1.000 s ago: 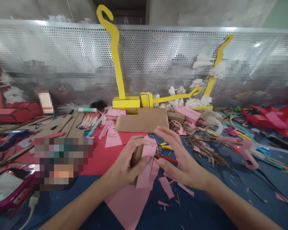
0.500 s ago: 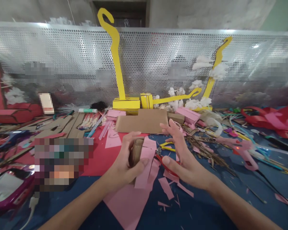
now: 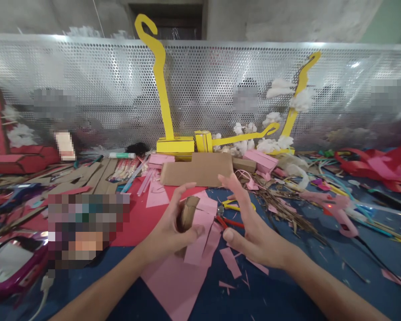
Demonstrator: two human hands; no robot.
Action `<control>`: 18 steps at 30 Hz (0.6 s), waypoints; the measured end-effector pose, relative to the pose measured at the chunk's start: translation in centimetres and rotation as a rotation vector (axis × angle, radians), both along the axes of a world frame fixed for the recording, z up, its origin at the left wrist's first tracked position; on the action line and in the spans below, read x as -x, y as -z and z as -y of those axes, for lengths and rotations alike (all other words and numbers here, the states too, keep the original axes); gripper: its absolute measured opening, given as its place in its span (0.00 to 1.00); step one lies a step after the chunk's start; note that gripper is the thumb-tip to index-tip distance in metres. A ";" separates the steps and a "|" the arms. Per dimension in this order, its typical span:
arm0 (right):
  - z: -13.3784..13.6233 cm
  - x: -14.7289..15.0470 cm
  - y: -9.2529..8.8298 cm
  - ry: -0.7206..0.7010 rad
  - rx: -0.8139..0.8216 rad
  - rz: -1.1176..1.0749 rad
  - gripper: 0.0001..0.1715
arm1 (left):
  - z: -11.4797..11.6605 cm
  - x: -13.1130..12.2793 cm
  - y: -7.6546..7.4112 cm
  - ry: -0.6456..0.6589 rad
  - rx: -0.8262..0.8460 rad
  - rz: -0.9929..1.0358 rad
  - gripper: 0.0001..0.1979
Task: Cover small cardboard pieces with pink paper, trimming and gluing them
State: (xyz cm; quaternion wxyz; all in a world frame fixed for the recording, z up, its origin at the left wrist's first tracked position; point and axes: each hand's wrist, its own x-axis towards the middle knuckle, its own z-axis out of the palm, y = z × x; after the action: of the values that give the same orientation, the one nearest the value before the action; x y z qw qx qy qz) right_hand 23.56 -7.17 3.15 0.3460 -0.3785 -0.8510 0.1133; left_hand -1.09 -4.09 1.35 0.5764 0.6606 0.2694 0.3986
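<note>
My left hand (image 3: 165, 234) grips a small cardboard box (image 3: 188, 213) partly covered with pink paper (image 3: 205, 214), its thumb lying on the pink face. To the right, my right hand (image 3: 262, 234) is open, fingers raised and thumb apart, with nothing in it. Between the hands and just behind lies a cutting tool (image 3: 233, 222) with red handles, beside something yellow, perhaps more handles. A large pink paper sheet (image 3: 177, 285) lies beneath the box. Pink paper scraps (image 3: 230, 262) are scattered below my right hand.
Behind my hands stands a cardboard piece (image 3: 200, 171). A pink glue gun (image 3: 341, 209), its light glowing red, lies right. Yellow hook-shaped stands (image 3: 160, 89) lean against a perforated metal panel (image 3: 220, 80). Dry twigs (image 3: 297, 214) and red paper (image 3: 137, 218) cover parts of the table.
The box has tilted slightly in my left hand, showing more of its cardboard side. My right hand has shifted a little left, nearer the box.
</note>
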 end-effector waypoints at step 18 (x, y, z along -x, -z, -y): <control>0.0 0.0 0.0 -0.049 0.070 0.044 0.43 | 0.1 0.0 0.0 -0.001 -0.074 -0.076 0.38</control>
State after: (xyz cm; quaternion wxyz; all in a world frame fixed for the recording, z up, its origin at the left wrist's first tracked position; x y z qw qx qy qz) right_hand 23.52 -7.13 3.11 0.3110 -0.3717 -0.8629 0.1430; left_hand -1.11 -4.24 1.37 0.5406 0.6959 0.2768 0.3832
